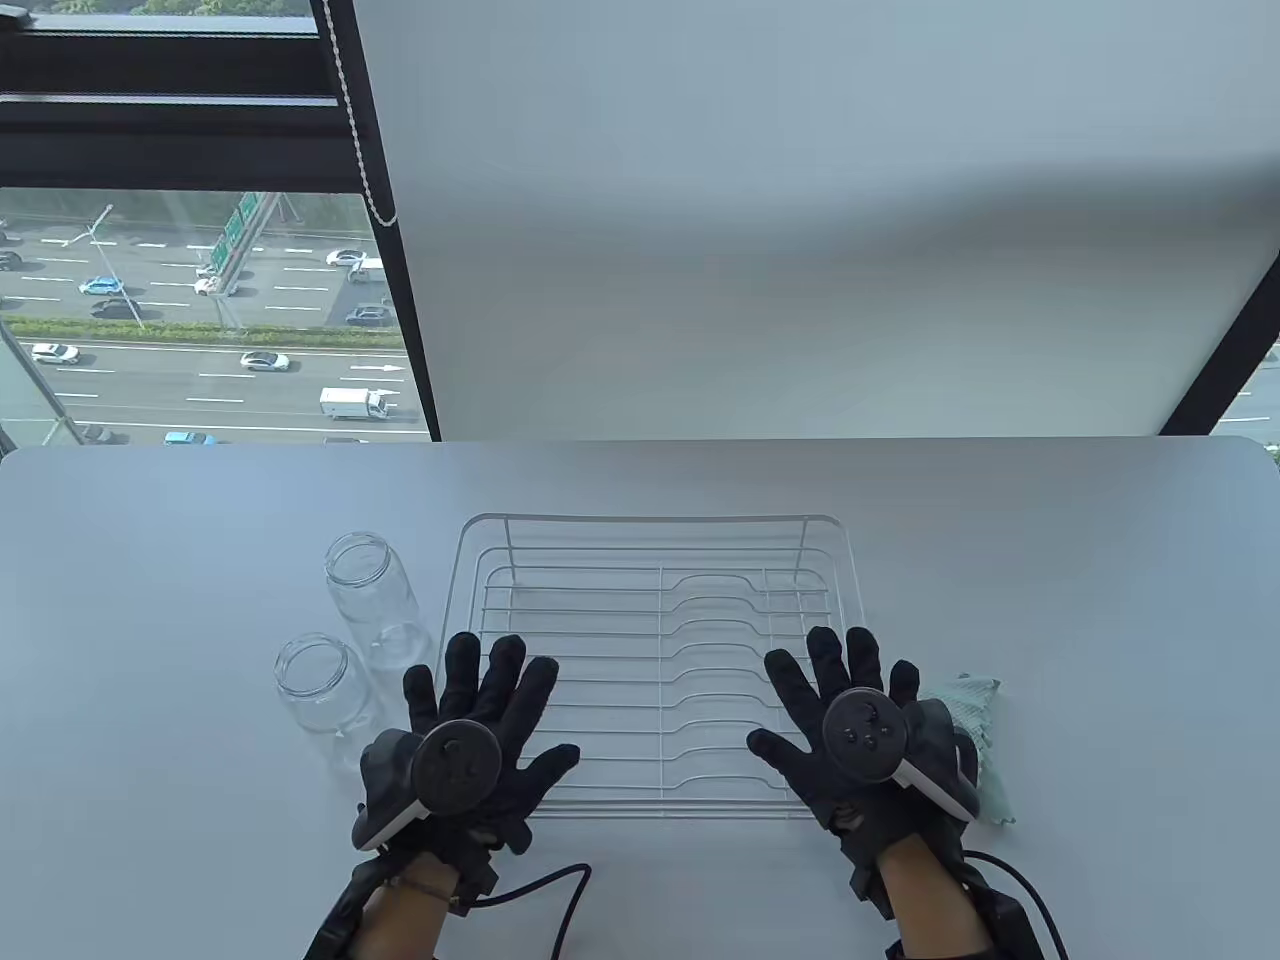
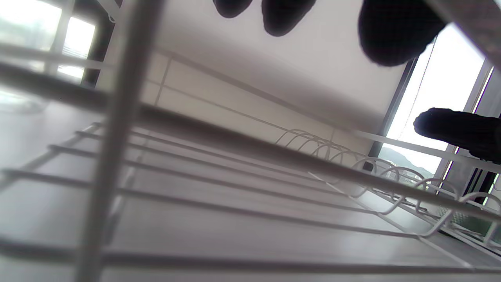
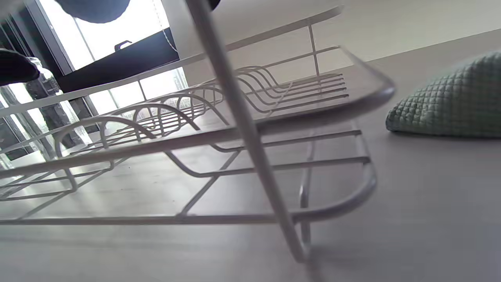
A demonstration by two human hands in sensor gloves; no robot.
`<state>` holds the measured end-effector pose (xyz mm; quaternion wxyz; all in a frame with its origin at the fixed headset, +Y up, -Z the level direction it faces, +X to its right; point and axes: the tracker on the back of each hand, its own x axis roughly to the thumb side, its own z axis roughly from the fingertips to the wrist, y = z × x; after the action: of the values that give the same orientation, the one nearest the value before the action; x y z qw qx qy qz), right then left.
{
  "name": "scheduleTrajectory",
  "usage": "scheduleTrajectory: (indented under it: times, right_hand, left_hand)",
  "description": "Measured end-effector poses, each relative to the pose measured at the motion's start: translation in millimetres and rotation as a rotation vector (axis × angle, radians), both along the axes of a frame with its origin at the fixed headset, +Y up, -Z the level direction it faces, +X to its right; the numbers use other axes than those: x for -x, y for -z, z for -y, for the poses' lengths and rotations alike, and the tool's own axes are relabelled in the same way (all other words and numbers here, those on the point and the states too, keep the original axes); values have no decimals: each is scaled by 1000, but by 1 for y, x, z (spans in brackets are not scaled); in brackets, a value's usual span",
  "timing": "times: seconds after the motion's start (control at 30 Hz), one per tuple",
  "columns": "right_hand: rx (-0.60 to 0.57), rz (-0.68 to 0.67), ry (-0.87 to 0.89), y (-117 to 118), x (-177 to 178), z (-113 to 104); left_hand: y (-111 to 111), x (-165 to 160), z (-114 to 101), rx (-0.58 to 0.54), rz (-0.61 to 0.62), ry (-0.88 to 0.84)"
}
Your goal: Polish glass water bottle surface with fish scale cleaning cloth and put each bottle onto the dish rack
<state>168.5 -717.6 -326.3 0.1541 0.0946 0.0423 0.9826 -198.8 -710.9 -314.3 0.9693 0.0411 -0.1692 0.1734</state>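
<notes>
Both hands sit at the near edge of the bench (image 1: 150,560), palms down with fingers spread straight, grasping nothing. Left hand (image 1: 470,740) overlaps the near-left corner of the dish rack (image 1: 655,525); right hand (image 1: 860,735) overlaps its near-right corner. Whether the palms actually rest on the wire or hover above it cannot be told from the table view; both wrist views look up through the rack wires from low down, which suggests the hands are very close to it. The fish scale cleaning cloth (image 1: 985,745) lies crumpled just beside the right hand, partly hidden under its wrist side, on the bench outside the rack. The two glass bottles (image 1: 320,685) (image 1: 372,600) stand upright and open-mouthed to the left of the rack, the nearer one just beside the left hand, the farther one close to the rack's left wall. The rack holds nothing, so judged as the start: no bottle polished yet. Risks: the left hand swinging outward toward the near bottle could clip it; smooth glass with a narrow footing would likely tip or roll, and could knock its neighbour. A glove on bare glass may slip. Fingers lifting carelessly might snag a wire and drag the light rack. Beyond the bench, a white blind and window.
</notes>
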Motion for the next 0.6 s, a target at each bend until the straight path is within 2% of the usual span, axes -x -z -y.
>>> scheduleTrajectory:
  times: [0.43, 0.5, 0.6]
  right_hand:
    - [1, 0, 15, 0, -2, -1]
    - [18, -4, 103, 4, -11, -4]
    - [-32, 133, 360, 7, -45, -7]
  left_hand:
    - [0, 1, 1, 0, 3, -3]
    - [1, 1, 1, 6, 7, -3]
    - [1, 1, 1, 11, 14, -6]
